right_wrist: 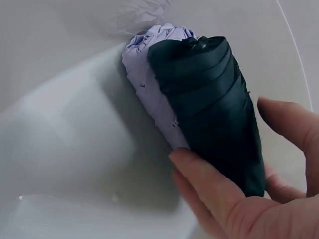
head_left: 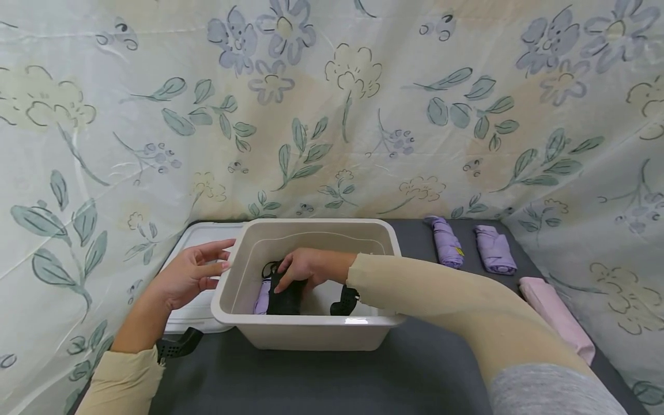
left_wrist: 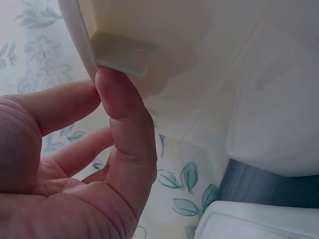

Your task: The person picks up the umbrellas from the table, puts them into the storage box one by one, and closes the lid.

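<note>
My right hand [head_left: 306, 268] reaches into a beige plastic bin [head_left: 311, 337] and grips a dark green rolled fabric bundle [right_wrist: 209, 104], thumb on one side and fingers on the other. In the head view the bundle [head_left: 284, 297] looks black, with a thin black cord loop [head_left: 269, 269] at its far end. Right beside it lies a lavender fabric roll [right_wrist: 144, 84], partly hidden by the dark one. My left hand [head_left: 189, 275] is at the bin's left side, its fingertips touching the outside of the rim [left_wrist: 82, 37] with fingers loosely bent.
A white lid [head_left: 194, 314] lies left of the bin, partly under its overhang. Two lavender rolls [head_left: 447, 242] [head_left: 495, 249] and a pink folded bundle [head_left: 557, 317] lie on the dark tabletop [head_left: 311, 380] at right. A floral curtain [head_left: 332, 115] hangs behind and at both sides.
</note>
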The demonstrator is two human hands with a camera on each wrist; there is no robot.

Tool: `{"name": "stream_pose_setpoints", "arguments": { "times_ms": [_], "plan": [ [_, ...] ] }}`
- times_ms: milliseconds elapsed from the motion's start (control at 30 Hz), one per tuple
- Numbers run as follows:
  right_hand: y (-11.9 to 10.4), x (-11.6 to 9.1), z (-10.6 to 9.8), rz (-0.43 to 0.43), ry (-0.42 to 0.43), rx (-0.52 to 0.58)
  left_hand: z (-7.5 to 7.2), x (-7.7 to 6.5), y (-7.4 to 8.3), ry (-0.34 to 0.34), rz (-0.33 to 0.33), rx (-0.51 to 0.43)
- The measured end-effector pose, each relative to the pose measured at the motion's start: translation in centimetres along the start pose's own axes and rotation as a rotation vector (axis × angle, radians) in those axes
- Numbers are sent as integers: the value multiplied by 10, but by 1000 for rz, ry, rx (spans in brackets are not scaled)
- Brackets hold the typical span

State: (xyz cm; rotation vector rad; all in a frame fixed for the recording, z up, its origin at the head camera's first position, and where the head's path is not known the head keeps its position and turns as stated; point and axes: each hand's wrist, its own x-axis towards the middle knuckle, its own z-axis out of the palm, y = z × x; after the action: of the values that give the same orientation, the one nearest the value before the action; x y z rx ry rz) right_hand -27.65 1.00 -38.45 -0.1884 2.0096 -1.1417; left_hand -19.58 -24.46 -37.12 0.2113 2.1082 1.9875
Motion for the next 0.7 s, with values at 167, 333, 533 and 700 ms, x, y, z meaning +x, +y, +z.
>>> {"name": "stream_pose_setpoints", "arguments": {
  "times_ms": [167, 333, 533, 700],
  "plan": [
    [2, -2, 2, 24, -12, -14, 0, 1, -1, 9, -10, 18],
    [4, -3, 5, 25, -12, -25, 0, 1, -2, 15, -18, 35],
    [4, -4, 5, 23, -22, -27, 0, 1, -2, 19, -12, 39],
    [4, -4, 2, 23, -31, -16, -1, 0, -4, 18, -7, 35]
  ]
}}
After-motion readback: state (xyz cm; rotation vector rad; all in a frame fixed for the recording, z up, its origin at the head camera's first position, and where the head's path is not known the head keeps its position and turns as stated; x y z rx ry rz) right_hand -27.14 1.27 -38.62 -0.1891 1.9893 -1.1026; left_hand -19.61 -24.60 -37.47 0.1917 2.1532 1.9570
